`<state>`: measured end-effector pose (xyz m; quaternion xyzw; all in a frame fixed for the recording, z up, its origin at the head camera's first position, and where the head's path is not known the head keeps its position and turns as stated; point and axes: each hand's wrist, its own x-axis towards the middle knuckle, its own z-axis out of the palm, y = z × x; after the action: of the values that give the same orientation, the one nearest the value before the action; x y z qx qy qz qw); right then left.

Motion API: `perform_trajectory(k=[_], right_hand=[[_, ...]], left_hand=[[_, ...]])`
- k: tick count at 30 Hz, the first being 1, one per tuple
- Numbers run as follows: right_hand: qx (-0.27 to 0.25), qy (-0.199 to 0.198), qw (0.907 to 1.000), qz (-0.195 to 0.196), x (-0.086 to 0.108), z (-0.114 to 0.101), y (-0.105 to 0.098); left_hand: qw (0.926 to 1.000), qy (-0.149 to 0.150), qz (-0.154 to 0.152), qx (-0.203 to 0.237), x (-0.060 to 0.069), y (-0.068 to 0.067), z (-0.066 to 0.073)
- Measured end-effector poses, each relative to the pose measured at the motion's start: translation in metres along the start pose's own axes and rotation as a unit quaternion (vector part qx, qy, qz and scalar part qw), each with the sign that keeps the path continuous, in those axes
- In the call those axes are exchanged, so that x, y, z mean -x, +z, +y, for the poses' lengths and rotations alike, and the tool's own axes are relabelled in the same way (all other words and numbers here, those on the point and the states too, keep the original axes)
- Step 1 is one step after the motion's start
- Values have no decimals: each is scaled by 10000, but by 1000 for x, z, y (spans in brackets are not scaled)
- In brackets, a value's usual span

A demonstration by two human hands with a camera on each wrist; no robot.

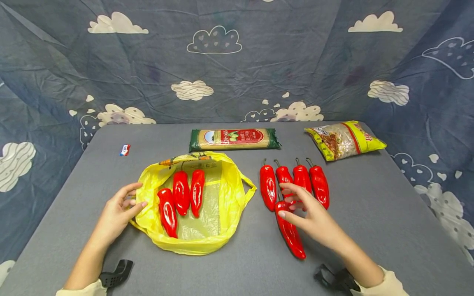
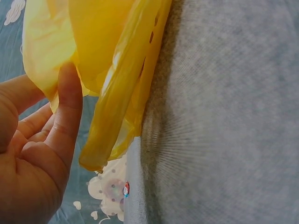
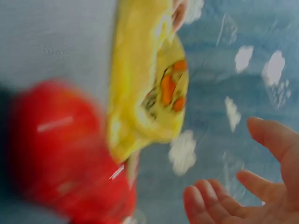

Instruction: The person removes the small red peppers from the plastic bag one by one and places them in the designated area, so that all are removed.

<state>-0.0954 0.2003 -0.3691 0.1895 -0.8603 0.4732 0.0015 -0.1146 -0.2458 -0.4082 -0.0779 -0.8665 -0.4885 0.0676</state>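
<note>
Sleeves (image 1: 386,284) are cream, the wrist brackets (image 1: 117,275) black.

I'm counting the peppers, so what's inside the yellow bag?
Three red peppers lie inside the yellow bag, with bare bottom visible right of them. The left hand pinches the bag's rim. Anything beneath the peppers or behind the near wall is covered.

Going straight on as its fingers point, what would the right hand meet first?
Probably the leftmost red pepper in the row of four; the right hand looks raised, though, so it may clear that and meet the yellow plastic bag instead.
</note>
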Motion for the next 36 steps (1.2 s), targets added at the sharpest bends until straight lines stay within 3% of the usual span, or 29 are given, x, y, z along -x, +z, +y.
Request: perform_trajectory(k=[7,11,17,23,26,36], right_hand=[[-371,-654,9969,-234,-40,-39,23],[-544,-671,9944,-612,-64,-49,46],[-788,-545,9874,-1260,-94,-42,85],[-565,20,9817,-1816,-113,-31,115],[-495,175,9793,-1952,-119,-26,126],[-39,45,9795,-2012,-134,-18,144]], left_hand=[[9999,-69,-63,51,-1,0,1],[10000,-55,-40,36,-1,1,2],[10000,-25,-29,-28,0,0,3],[10000,47,-3,-71,0,0,3],[9999,82,26,-92,1,0,3],[9998,91,34,-195,0,1,1]])
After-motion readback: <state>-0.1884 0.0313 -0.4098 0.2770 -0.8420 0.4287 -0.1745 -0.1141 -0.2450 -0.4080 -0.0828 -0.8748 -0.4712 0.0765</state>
